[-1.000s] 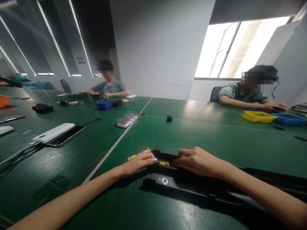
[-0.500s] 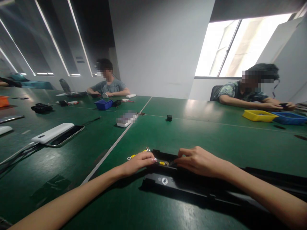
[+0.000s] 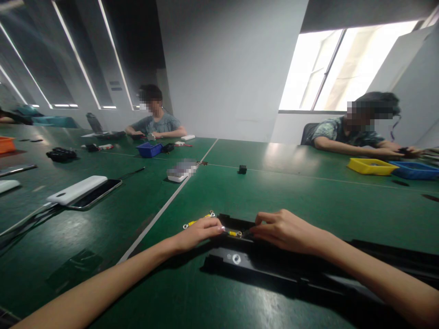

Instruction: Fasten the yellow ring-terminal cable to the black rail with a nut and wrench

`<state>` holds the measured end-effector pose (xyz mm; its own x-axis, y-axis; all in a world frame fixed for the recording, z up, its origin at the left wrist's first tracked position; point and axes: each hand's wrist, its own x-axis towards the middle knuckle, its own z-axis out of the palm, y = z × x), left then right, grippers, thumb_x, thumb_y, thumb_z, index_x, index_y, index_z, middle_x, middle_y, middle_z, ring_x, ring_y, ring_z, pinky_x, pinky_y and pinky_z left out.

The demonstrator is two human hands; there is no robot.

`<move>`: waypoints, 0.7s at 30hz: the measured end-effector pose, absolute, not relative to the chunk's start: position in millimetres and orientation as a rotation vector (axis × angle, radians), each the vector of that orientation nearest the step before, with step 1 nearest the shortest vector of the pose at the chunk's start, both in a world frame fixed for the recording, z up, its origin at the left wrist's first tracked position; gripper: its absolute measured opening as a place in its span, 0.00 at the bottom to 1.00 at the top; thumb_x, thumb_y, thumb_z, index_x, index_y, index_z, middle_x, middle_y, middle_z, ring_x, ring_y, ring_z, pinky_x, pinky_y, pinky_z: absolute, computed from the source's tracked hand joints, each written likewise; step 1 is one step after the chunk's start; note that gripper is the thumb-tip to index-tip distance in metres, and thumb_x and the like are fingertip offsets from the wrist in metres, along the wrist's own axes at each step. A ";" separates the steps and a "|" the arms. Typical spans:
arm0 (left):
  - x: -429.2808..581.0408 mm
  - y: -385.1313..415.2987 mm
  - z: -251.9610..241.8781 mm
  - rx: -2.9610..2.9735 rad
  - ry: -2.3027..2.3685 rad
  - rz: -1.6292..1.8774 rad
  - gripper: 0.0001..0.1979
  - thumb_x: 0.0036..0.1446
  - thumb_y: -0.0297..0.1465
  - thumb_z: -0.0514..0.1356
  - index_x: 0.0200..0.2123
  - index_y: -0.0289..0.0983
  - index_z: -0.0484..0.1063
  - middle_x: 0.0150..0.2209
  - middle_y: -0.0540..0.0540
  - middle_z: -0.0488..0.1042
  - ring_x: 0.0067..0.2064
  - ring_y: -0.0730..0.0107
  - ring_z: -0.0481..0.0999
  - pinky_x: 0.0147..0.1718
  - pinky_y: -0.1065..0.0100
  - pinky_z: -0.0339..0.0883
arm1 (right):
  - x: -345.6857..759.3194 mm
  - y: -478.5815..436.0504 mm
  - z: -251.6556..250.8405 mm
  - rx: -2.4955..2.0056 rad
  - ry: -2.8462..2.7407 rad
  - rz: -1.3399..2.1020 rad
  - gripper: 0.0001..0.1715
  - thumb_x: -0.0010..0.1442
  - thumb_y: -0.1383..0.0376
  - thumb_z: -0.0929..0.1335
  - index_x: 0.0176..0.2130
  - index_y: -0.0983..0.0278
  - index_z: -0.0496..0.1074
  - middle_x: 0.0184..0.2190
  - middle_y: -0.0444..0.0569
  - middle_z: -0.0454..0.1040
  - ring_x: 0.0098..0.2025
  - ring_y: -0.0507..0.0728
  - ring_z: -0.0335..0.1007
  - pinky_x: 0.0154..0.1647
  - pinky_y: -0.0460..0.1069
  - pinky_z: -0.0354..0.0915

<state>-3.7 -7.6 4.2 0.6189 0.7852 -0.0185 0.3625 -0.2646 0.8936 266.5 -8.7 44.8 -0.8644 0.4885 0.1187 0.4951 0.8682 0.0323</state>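
My left hand (image 3: 200, 232) is closed, thumb and fingertips together at the near end of a short lead with a yellow ring terminal (image 3: 234, 233). That terminal lies inside a long black channel-shaped housing (image 3: 226, 221), its metal ring pointing right. Just right of the ring, my right hand (image 3: 283, 228) is closed with its fingertips down in the housing; what they pinch is dark and hard to make out. Behind my left hand, more yellow ring terminals (image 3: 190, 224) rest on the table. A second black strip with a round white mark (image 3: 236, 259) lies nearer me.
The green table (image 3: 164, 283) carries a white device (image 3: 78, 189) beside a phone (image 3: 98, 194), with cables at left. A small black block (image 3: 242, 169) stands ahead. Two people sit across, near a dark blue bin (image 3: 149, 150), a yellow bin (image 3: 372, 167) and a blue bin (image 3: 414, 170).
Both hands hold nearly the same position at the black housing. The whole view has shifted very slightly. The person at right has moved their hands a little.
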 end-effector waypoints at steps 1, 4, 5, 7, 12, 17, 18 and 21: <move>-3.8 -7.1 3.4 1.866 0.917 0.544 0.16 0.61 0.41 0.52 0.32 0.34 0.69 0.33 0.48 0.67 0.38 0.65 0.65 0.38 0.69 0.59 | 266.6 -8.6 44.6 -0.775 -2.931 -0.097 0.19 0.68 0.62 0.58 0.45 0.63 0.76 0.34 0.51 0.72 0.23 0.48 0.67 0.25 0.45 0.59; -4.2 -5.7 1.3 1.863 0.918 0.547 0.16 0.61 0.41 0.52 0.32 0.35 0.69 0.33 0.48 0.66 0.38 0.65 0.65 0.38 0.69 0.59 | 266.8 -8.2 43.9 -0.775 -2.937 -0.096 0.19 0.68 0.63 0.58 0.45 0.63 0.75 0.34 0.51 0.72 0.24 0.48 0.67 0.25 0.45 0.59; -4.3 -5.5 1.0 1.862 0.918 0.547 0.16 0.60 0.41 0.52 0.32 0.35 0.68 0.33 0.48 0.66 0.38 0.65 0.65 0.38 0.69 0.58 | 266.9 -8.1 43.7 -0.776 -2.941 -0.093 0.18 0.68 0.63 0.58 0.45 0.63 0.75 0.34 0.51 0.73 0.24 0.48 0.67 0.25 0.45 0.59; -4.4 -5.4 1.2 1.862 0.916 0.544 0.16 0.60 0.41 0.52 0.32 0.35 0.68 0.33 0.48 0.66 0.38 0.65 0.64 0.39 0.69 0.58 | 266.9 -8.0 43.2 -0.782 -2.948 -0.088 0.18 0.68 0.63 0.58 0.45 0.62 0.75 0.35 0.50 0.73 0.24 0.48 0.67 0.26 0.45 0.59; -4.0 -6.9 4.4 1.861 0.908 0.535 0.14 0.60 0.39 0.51 0.32 0.35 0.68 0.33 0.48 0.66 0.38 0.65 0.64 0.39 0.69 0.57 | 267.0 -8.3 43.4 -0.806 -2.954 -0.089 0.18 0.68 0.63 0.58 0.44 0.63 0.75 0.35 0.51 0.73 0.24 0.48 0.67 0.26 0.45 0.59; -4.0 -6.6 3.7 1.866 0.905 0.537 0.14 0.61 0.39 0.51 0.32 0.34 0.68 0.34 0.48 0.66 0.38 0.65 0.64 0.39 0.69 0.57 | 267.0 -8.5 43.7 -0.817 -2.970 -0.107 0.18 0.68 0.63 0.58 0.44 0.63 0.75 0.35 0.50 0.73 0.24 0.48 0.67 0.26 0.45 0.59; -4.1 -6.2 2.8 1.866 0.905 0.537 0.14 0.61 0.38 0.51 0.32 0.34 0.68 0.33 0.48 0.66 0.38 0.65 0.64 0.39 0.69 0.58 | 266.9 -8.4 43.5 -0.820 -2.971 -0.109 0.18 0.68 0.63 0.59 0.45 0.63 0.75 0.35 0.50 0.73 0.24 0.48 0.67 0.26 0.45 0.59; -4.5 -5.0 0.3 1.867 0.905 0.538 0.14 0.61 0.38 0.51 0.32 0.34 0.68 0.33 0.48 0.65 0.38 0.66 0.64 0.38 0.69 0.58 | 266.7 -8.1 42.8 -0.812 -2.965 -0.113 0.18 0.68 0.63 0.58 0.45 0.63 0.75 0.35 0.50 0.73 0.23 0.48 0.67 0.25 0.45 0.58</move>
<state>-4.5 -5.0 0.3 0.6280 0.7780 -0.0176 0.3559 -0.2670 0.8956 266.7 -8.1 42.8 -0.8586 0.5061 0.0821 0.5109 0.8580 0.0537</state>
